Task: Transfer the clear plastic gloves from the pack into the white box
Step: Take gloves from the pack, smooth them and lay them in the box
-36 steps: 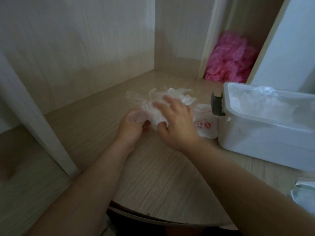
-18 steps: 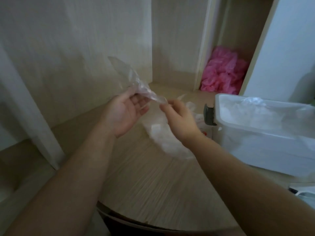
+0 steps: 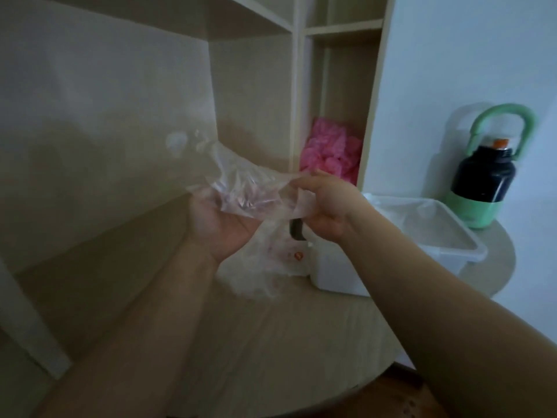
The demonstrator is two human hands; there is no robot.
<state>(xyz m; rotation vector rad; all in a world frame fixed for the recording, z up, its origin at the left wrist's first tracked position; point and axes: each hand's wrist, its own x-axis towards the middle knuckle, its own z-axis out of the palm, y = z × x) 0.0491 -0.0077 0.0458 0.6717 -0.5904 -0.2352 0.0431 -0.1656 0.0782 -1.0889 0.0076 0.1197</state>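
Note:
A clear plastic glove is stretched in the air between both hands, above the desk. My left hand lies palm up under its left part, fingers hidden behind the film. My right hand pinches its right end. Below them, the pack with more clear gloves lies on the desk against the white box, which stands to the right with its lid off and crumpled clear plastic inside. A dark latch sits on the box's left end.
The wooden desk has a rounded front edge. Shelf walls rise at the left and back. A pink bundle fills a narrow shelf slot behind. A dark and green bottle with a green handle stands behind the box.
Both hands rose from the pack on the desk with a single glove, and they now hold it spread out higher up. The camera has tilted upward, bringing the bottle into view.

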